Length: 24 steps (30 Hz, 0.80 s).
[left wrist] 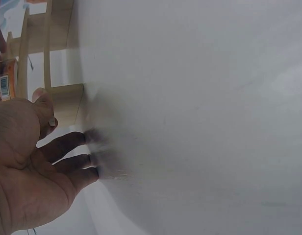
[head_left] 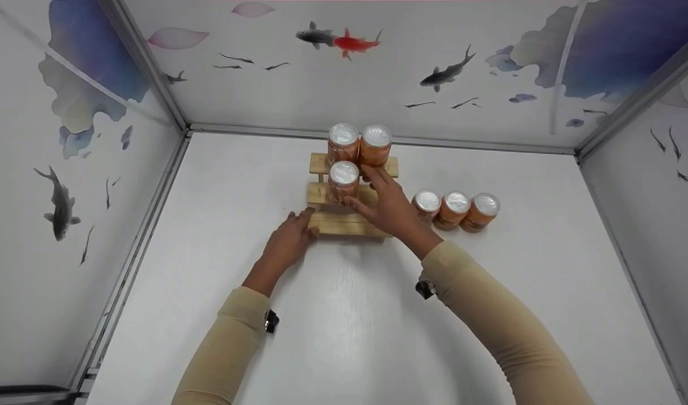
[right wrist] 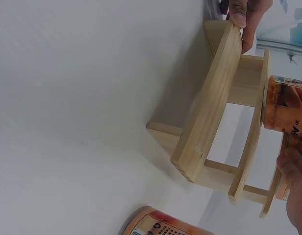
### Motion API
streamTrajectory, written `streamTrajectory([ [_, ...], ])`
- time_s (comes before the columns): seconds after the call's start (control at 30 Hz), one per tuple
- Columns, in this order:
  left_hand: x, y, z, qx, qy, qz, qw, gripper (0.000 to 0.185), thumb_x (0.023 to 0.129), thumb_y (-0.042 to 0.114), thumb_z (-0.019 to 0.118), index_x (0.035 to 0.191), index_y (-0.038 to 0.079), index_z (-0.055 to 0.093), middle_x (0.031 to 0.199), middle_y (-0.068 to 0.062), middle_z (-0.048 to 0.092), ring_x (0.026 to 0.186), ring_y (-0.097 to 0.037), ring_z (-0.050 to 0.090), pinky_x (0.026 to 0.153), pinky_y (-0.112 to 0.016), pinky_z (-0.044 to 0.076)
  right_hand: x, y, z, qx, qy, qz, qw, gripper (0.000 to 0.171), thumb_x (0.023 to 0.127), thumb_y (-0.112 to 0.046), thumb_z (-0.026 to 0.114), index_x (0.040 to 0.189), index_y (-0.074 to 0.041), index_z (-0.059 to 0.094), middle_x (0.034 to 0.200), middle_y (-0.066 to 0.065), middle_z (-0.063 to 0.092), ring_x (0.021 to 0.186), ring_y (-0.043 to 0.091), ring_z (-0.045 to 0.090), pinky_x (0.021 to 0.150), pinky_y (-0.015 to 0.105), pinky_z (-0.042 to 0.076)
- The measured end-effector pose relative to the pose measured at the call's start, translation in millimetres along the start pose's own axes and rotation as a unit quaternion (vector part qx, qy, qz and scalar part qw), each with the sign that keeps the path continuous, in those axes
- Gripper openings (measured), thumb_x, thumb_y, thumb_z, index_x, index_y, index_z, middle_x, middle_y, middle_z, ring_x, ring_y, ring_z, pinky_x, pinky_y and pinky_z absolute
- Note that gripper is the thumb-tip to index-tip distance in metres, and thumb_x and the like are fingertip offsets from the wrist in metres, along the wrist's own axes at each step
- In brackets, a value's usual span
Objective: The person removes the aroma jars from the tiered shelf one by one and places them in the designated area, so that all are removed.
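Stand (head_left: 352, 226): one, pale grained wood, three stepped tiers, flat boards; stood on the smooth white table (head_left: 332, 326).
Cans (head_left: 344, 175): six orange-wrapped cylinders, shiny silvery tops; two on the top tier, one on the middle, three in a row right of the stand.
Left hand (head_left: 289, 242): gripped the lowest tier's left end.
Right hand (head_left: 391, 208): beside the upper right can; grip could not be told.
Walls (head_left: 372, 95): three, white, printed.

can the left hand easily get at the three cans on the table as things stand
Probably not easily: the left hand is at the left end of the wooden rack, the three cans stand past its other end, and the right hand lies in between.
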<state>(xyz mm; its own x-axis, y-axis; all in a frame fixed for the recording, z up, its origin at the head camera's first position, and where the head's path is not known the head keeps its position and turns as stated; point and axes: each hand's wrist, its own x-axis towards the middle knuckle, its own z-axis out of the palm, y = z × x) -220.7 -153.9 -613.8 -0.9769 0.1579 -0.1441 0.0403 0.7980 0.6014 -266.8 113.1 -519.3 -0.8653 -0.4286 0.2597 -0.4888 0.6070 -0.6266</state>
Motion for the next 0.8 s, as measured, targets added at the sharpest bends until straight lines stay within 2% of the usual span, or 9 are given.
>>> streamTrajectory([
  [0.1, 3.9, -3.9, 3.6, 0.002, -0.003, -0.001, 1.0000, 0.059, 0.118, 0.041, 0.052, 0.171, 0.016, 0.042, 0.170, -0.027, 0.048, 0.164, -0.048, 0.039, 0.124, -0.070, 0.043, 2.2, -1.2, 2.3, 0.002, -0.004, 0.003, 1.000, 0.081, 0.105, -0.044, 0.078, 0.167, -0.005, 0.042, 0.155, 0.022, 0.057, 0.139, 0.043, 0.064, 0.113, 0.052, 0.058],
  [0.23, 12.5, -18.7, 16.1, 0.017, 0.012, 0.012, 0.9997, 0.058, 0.118, 0.042, 0.052, 0.171, 0.020, 0.043, 0.168, -0.027, 0.050, 0.161, -0.049, 0.042, 0.121, -0.070, 0.046, 5.5, -2.3, 5.3, 0.002, 0.002, 0.000, 1.000, 0.081, 0.105, -0.044, 0.079, 0.165, -0.003, 0.043, 0.151, 0.022, 0.058, 0.136, 0.042, 0.065, 0.111, 0.052, 0.059],
  [0.43, 11.0, -20.1, 16.7, 0.005, 0.019, 0.021, 0.9996, 0.058, 0.118, 0.042, 0.054, 0.171, 0.022, 0.043, 0.168, -0.027, 0.051, 0.160, -0.050, 0.043, 0.119, -0.071, 0.047, 9.1, -5.5, 8.5, 0.004, 0.014, -0.016, 1.000, 0.077, 0.105, -0.034, 0.081, 0.163, 0.000, 0.044, 0.152, 0.025, 0.057, 0.136, 0.040, 0.066, 0.111, 0.055, 0.058],
  [0.67, 17.7, -27.2, 21.8, 0.006, 0.022, 0.021, 0.9995, 0.057, 0.117, 0.035, 0.058, 0.171, 0.021, 0.044, 0.167, -0.026, 0.052, 0.160, -0.049, 0.043, 0.120, -0.071, 0.046, 12.7, -10.7, 10.1, 0.022, 0.012, -0.005, 1.000, 0.074, 0.104, -0.027, 0.081, 0.162, 0.002, 0.044, 0.155, 0.026, 0.056, 0.139, 0.041, 0.063, 0.112, 0.054, 0.059],
  [0.77, 20.5, -30.5, 23.7, 0.016, 0.019, 0.021, 0.9995, 0.059, 0.117, 0.037, 0.058, 0.171, 0.022, 0.042, 0.168, -0.025, 0.052, 0.161, -0.047, 0.044, 0.121, -0.069, 0.047, 13.9, -11.4, 10.7, 0.019, 0.015, 0.001, 1.000, 0.073, 0.105, -0.030, 0.081, 0.160, 0.001, 0.046, 0.154, 0.025, 0.057, 0.139, 0.040, 0.063, 0.113, 0.054, 0.058],
  [0.8, 16.4, -24.4, 19.0, 0.014, 0.016, 0.017, 0.9996, 0.058, 0.117, 0.036, 0.058, 0.171, 0.021, 0.042, 0.168, -0.025, 0.051, 0.161, -0.047, 0.043, 0.122, -0.069, 0.046, 14.3, -11.4, 11.0, 0.017, 0.017, 0.001, 1.000, 0.072, 0.105, -0.032, 0.081, 0.160, 0.001, 0.047, 0.154, 0.024, 0.057, 0.139, 0.040, 0.063, 0.113, 0.054, 0.057],
])
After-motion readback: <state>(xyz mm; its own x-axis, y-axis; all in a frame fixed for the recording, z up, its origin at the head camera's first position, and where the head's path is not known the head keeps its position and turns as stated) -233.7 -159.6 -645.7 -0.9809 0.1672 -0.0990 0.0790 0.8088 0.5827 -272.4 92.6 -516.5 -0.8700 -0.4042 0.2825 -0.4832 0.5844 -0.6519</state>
